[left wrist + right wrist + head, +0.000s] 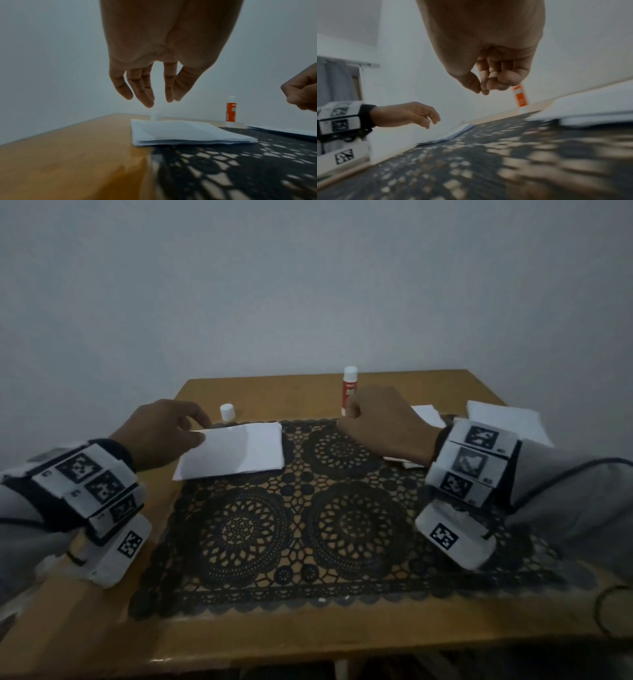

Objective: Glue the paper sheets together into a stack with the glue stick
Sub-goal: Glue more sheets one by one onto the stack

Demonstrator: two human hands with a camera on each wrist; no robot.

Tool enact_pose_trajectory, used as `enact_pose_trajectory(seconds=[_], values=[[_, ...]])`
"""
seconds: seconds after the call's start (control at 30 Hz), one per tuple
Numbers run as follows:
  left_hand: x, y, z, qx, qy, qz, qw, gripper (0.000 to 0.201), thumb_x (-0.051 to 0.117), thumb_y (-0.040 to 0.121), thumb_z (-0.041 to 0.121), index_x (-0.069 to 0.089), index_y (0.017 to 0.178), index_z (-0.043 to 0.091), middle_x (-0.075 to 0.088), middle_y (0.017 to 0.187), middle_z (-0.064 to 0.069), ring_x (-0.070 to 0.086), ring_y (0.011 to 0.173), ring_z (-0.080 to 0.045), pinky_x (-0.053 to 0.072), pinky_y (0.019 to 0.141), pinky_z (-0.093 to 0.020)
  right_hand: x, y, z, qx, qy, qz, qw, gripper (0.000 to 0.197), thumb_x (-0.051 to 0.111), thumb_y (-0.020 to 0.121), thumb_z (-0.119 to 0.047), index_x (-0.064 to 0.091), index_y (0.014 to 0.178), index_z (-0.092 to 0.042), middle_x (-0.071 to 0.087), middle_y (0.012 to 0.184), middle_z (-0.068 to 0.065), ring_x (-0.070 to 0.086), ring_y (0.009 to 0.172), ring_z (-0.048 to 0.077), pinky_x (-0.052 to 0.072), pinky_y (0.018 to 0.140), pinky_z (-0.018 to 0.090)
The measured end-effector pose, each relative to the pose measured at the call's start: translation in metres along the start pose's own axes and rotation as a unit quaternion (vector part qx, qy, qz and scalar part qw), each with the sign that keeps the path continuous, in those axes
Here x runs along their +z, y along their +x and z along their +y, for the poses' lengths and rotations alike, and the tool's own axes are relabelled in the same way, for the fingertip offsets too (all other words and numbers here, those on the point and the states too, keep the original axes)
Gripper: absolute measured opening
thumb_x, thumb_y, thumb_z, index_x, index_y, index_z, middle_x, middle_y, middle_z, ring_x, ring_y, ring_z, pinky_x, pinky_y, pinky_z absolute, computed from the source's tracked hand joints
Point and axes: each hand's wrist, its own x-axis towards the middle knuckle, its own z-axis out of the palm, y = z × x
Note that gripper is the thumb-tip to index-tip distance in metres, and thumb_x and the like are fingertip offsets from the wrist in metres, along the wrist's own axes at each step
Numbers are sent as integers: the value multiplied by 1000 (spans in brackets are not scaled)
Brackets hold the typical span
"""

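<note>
A stack of white paper sheets lies on the left part of a black lace mat. My left hand hovers just above the stack's left edge with its fingers hanging straight, holding nothing. The red-orange glue stick stands upright at the back of the table. Its white cap stands apart behind the stack. My right hand is just in front of the glue stick, fingers curled against the thumb, nothing in them.
More loose white sheets lie at the right of the wooden table. A plain wall rises directly behind the table's back edge.
</note>
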Motion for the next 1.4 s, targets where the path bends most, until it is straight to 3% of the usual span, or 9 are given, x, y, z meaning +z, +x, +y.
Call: enact_pose_trajectory(seconds=[0.2,0.4,0.53,0.67,0.77,0.97,1.1,1.2,1.4], values=[[17,-11,73,141,-6,-4,990,17,63,89,17,66,104,22,63,101,0,58,87,-15,43,77,-28,-40,-37,67,27,-31,66,997,28,60,85,-22,53,62,-7,55,64,3,52,64,22,44,62,40],[53,-21,154,266,8,-65,962,26,60,90,19,63,115,20,61,113,0,55,101,-15,40,88,-24,-46,-48,96,38,-40,79,995,28,56,86,-19,47,62,-8,56,66,8,55,66,27,40,56,37],[72,-15,188,310,36,-82,947,34,58,91,21,59,124,17,60,120,-2,54,109,-18,37,89,-22,-44,-44,98,42,-32,102,993,25,54,86,-18,53,70,2,60,70,14,56,69,30,47,59,43],[92,5,208,314,102,-117,936,48,55,93,32,46,138,18,50,137,-1,46,126,-17,37,107,-33,-40,-42,97,53,-25,113,992,19,55,86,-19,59,76,-4,62,75,8,57,72,25,50,63,42],[102,18,218,315,124,-136,931,55,56,92,37,42,142,19,45,145,0,40,133,-17,33,111,-35,-39,-41,96,64,-18,114,991,16,55,86,-19,60,78,-5,62,78,6,57,75,23,50,65,41],[107,22,230,332,151,-146,920,42,62,88,40,58,127,25,60,127,2,52,117,-19,44,100,-36,-38,-39,97,73,-3,117,990,15,55,85,-19,60,80,-6,64,82,6,57,80,23,52,71,43],[104,18,233,353,124,-122,919,22,59,91,24,72,108,18,70,110,1,61,102,-17,47,92,-29,-35,-39,94,59,-3,111,992,14,55,87,-20,61,82,-8,65,85,6,57,83,23,51,74,41],[102,14,235,350,135,-108,921,23,52,94,16,72,103,10,71,103,-5,63,96,-21,49,87,-33,-33,-39,92,59,2,110,992,13,55,86,-21,61,82,-10,65,85,4,58,84,23,52,75,41],[98,8,234,339,151,-68,926,22,48,92,14,69,95,9,68,94,-7,61,86,-22,51,76,-34,-36,-40,93,76,12,119,990,15,53,86,-20,60,83,-7,65,83,6,59,81,25,53,72,42]])
